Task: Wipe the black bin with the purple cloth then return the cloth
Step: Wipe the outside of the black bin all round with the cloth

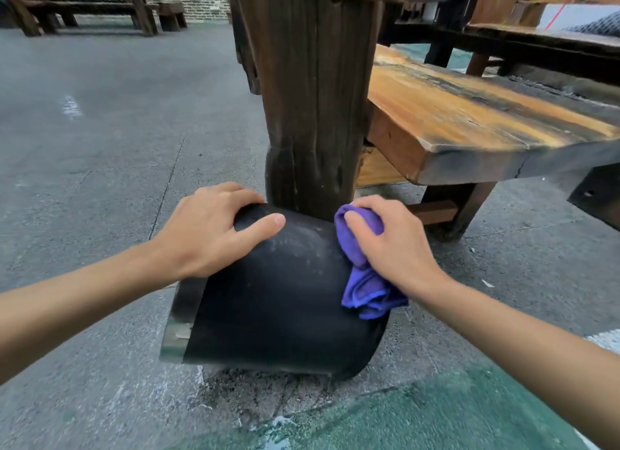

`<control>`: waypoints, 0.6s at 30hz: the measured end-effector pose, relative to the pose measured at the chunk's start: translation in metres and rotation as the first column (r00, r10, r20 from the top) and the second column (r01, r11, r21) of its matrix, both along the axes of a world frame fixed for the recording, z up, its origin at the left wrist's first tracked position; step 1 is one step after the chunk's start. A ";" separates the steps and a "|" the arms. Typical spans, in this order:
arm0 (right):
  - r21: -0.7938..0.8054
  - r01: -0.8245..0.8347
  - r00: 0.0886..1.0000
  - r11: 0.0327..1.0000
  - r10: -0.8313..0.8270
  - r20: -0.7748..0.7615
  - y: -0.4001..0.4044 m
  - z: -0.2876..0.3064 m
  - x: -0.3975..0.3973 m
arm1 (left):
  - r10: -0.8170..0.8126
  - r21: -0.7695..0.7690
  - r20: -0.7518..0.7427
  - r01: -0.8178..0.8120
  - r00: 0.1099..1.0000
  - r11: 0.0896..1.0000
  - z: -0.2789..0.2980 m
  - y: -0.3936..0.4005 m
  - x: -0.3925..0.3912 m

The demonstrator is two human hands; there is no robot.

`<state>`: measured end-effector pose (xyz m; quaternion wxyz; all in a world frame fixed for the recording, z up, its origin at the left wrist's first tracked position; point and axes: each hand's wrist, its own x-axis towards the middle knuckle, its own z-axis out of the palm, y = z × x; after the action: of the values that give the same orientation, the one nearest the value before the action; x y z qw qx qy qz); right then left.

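The black bin (275, 298) lies tipped on its side on the grey floor, its dusty curved wall facing up. My left hand (211, 230) grips its far upper edge, fingers curled over the rim and the thumb lying on the wall. My right hand (392, 241) holds the bunched purple cloth (364, 282) and presses it against the bin's right side. Part of the cloth hangs below my wrist.
A thick dark wooden post (312, 97) stands right behind the bin. A worn wooden bench (469, 127) reaches out to the right at knee height. Grey concrete floor (100, 131) spreads to the left, with green paint (436, 416) in front. More benches stand far back left.
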<state>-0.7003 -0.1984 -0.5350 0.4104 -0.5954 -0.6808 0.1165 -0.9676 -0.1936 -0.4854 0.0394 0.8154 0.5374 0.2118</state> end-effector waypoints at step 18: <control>-0.097 0.061 0.992 0.993 -0.070 -0.101 0.010 -0.023 0.022 | -0.006 0.120 -0.421 0.062 0.907 0.991 0.007 0.004 0.033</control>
<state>-0.6788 -0.1887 -0.5580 0.4204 -0.6292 -0.6324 0.1656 -0.9343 -0.1898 -0.4783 -0.1267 0.8519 0.5039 0.0654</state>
